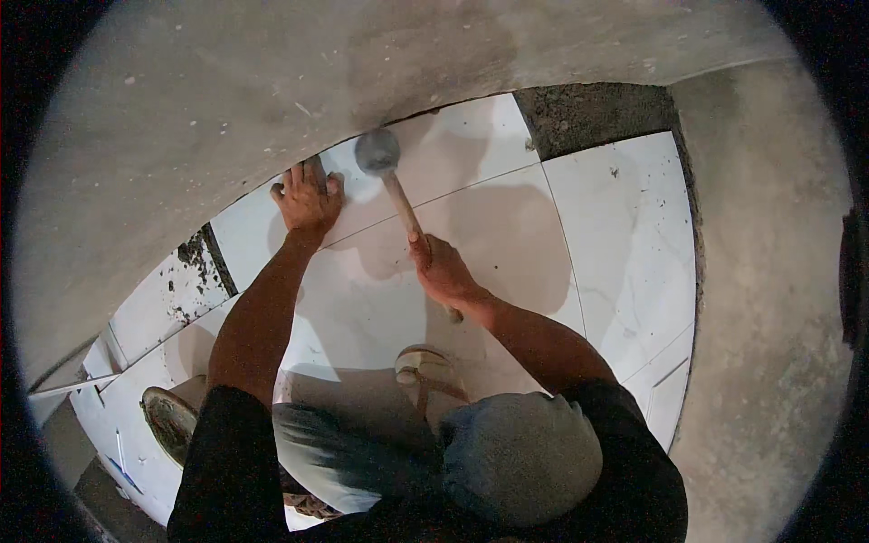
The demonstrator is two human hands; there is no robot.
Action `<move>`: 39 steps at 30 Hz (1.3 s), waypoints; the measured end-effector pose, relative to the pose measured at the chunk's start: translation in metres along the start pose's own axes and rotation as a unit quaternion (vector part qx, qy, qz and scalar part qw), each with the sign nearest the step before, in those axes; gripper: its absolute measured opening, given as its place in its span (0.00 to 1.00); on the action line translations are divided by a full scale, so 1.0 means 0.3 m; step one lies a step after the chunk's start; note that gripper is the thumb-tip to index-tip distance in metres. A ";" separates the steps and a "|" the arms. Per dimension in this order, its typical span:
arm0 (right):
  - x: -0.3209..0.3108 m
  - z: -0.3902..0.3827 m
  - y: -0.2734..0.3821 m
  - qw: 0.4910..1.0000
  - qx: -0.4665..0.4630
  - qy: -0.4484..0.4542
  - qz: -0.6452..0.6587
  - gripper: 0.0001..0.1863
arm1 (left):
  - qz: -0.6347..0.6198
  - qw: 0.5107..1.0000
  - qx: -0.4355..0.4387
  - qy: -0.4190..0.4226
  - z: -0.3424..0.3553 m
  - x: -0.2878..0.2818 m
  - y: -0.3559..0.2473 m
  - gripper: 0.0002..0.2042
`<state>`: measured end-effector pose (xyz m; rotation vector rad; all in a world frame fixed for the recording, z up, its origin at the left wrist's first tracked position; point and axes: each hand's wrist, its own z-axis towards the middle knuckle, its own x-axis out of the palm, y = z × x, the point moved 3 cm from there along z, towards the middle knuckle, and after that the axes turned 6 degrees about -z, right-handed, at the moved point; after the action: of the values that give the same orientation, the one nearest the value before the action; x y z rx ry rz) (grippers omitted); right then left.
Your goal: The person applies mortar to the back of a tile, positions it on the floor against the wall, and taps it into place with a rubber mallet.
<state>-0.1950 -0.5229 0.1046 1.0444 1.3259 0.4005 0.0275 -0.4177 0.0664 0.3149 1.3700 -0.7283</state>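
Note:
My right hand (445, 271) is closed around the wooden handle of a mallet (405, 204). The mallet's round, dark grey head (377, 152) is over a white floor tile (462, 136) by the wall. To its left, my left hand (308, 201) rests on the same row of tiles with fingers spread, fingertips close to the wall's foot. A dark grey patch shows between its thumb and fingers; I cannot tell whether it is a thing or a shadow. Whether the mallet head touches the tile cannot be made out.
Bare mortar (597, 118) fills a gap at the far right. A mortar-smeared tile (176, 290) lies left, beside a dark gap. A bucket (169, 425) stands near my left arm. Concrete walls (760, 253) bound the far and right sides. My sandalled foot (425, 373) is on the tiles.

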 end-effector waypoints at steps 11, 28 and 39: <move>-0.015 -0.017 0.028 0.996 0.088 -0.004 0.000 0.18 | 0.024 0.998 -0.029 0.059 0.002 -0.023 -0.016 0.25; -0.056 -0.010 -0.032 0.991 0.129 -0.024 0.001 0.16 | 0.027 0.995 -0.005 0.096 -0.137 0.016 -0.080 0.35; -0.066 -0.038 -0.087 0.992 0.038 -0.065 -0.100 0.14 | 0.018 0.995 0.008 0.103 -0.177 0.009 -0.074 0.36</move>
<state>-0.2185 -0.5470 0.0964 0.9726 1.3229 0.1297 -0.0277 -0.4031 0.0575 0.4359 1.5490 -0.6930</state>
